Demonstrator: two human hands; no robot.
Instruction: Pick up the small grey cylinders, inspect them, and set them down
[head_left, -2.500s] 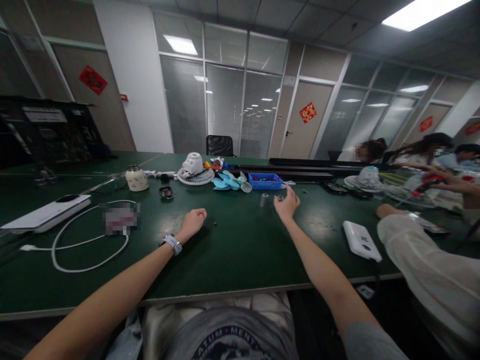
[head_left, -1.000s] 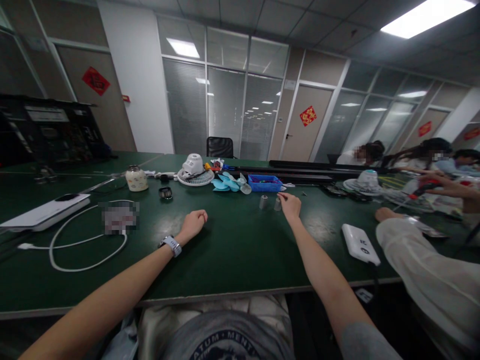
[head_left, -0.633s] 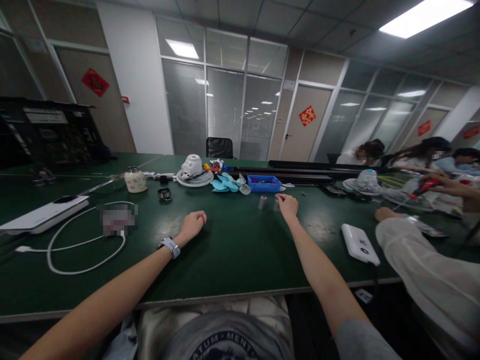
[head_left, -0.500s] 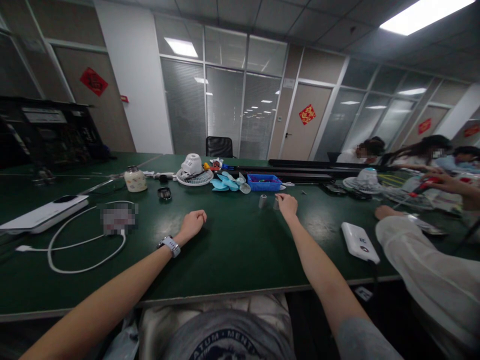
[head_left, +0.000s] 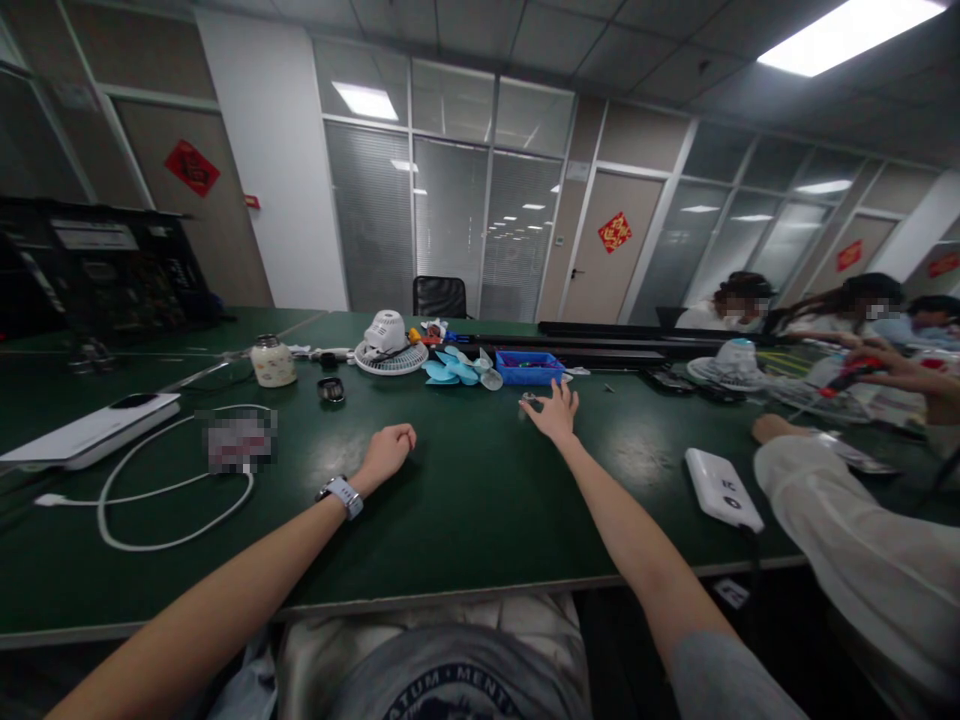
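My left hand [head_left: 386,452] rests on the green table [head_left: 450,510] with its fingers curled in and nothing visible in them. On that wrist is a watch with a pale band [head_left: 343,495]. My right hand [head_left: 556,412] is further out, its fingers spread and its thumb stretched to the left. At the thumb tip is a small grey metal cylinder [head_left: 529,402], partly covered, and I cannot tell whether the thumb touches it. A second cylinder seen earlier does not show now. Just beyond the fingers lies a blue tray [head_left: 529,368] with small parts in it.
Light blue fan blades [head_left: 454,368] and a white fan [head_left: 388,345] lie left of the tray. A patterned jar [head_left: 272,362] and white cable [head_left: 105,510] are at left. On the right are a white device [head_left: 724,488] and a co-worker's sleeve [head_left: 832,510].
My right hand has shifted slightly left, and its fingers have gone from pinching at one cylinder to spread apart beside the other. My left hand stays where it was.
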